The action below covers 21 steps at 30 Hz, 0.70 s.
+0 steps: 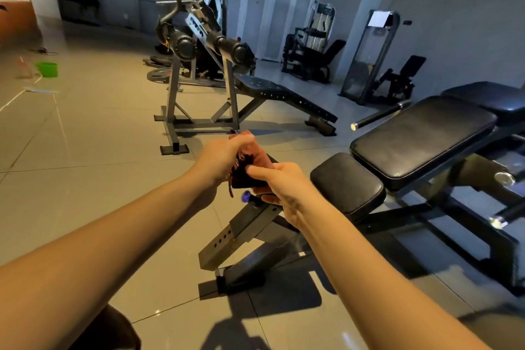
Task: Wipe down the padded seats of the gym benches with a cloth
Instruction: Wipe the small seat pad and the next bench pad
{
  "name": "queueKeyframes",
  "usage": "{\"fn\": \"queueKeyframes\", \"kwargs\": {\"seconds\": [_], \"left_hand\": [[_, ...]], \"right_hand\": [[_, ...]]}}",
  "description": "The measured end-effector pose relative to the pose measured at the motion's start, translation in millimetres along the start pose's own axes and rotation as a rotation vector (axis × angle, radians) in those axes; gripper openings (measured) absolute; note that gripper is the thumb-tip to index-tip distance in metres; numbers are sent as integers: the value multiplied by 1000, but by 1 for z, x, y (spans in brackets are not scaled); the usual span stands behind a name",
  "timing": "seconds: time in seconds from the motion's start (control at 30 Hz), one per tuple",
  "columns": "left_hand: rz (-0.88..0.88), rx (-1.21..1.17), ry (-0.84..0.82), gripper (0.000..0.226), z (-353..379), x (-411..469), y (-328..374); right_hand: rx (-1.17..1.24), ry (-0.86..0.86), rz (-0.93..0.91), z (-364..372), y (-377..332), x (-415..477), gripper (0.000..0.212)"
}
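Gripping cloth (261, 156) mid-air, just left of nearest bench (250, 229): left grip (224, 156) and right grip (279, 187) both pinching it, likely refolding. Not touching seat pad (346, 185) yet, so judging wiping as barely begun; back pad (420, 133) and far bench (284, 96) looking pending too. Standing on glossy floor tiles (99, 133), dim gym, green bucket (48, 69) far left.
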<state>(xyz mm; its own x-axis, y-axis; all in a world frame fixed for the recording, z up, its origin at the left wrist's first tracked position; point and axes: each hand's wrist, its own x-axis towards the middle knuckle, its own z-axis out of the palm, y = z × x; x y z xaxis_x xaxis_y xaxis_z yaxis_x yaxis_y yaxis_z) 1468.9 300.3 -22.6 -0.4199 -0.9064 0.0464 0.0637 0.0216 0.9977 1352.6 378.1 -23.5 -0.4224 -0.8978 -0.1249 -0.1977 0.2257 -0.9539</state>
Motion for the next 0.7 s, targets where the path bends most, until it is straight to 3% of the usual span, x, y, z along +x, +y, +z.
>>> {"fn": "queueKeyframes", "kwargs": {"seconds": [0.13, 0.2, 0.37, 0.43, 0.5, 0.63, 0.7], "left_hand": [[128, 117, 51, 19, 5, 0, -5], [140, 157, 101, 27, 2, 6, -4], [39, 216, 120, 9, -24, 29, -4], [-15, 280, 121, 17, -29, 37, -14], [-39, 346, 151, 30, -26, 46, -24], [6, 456, 197, 30, -12, 67, -32], [26, 500, 194, 27, -3, 76, -35]], "right_hand": [[-51, -57, -14, -1, 0, 1, 17], [-91, -99, -41, -8, 0, 6, 16], [-157, -49, -147, -39, 1, 36, 16], [-320, 13, -256, -48, 2, 63, 20], [-463, 7, -370, -53, 1, 90, 31], [-606, -247, -438, -60, -8, 123, 69], [-613, -322, -441, -62, -8, 135, 71]]}}
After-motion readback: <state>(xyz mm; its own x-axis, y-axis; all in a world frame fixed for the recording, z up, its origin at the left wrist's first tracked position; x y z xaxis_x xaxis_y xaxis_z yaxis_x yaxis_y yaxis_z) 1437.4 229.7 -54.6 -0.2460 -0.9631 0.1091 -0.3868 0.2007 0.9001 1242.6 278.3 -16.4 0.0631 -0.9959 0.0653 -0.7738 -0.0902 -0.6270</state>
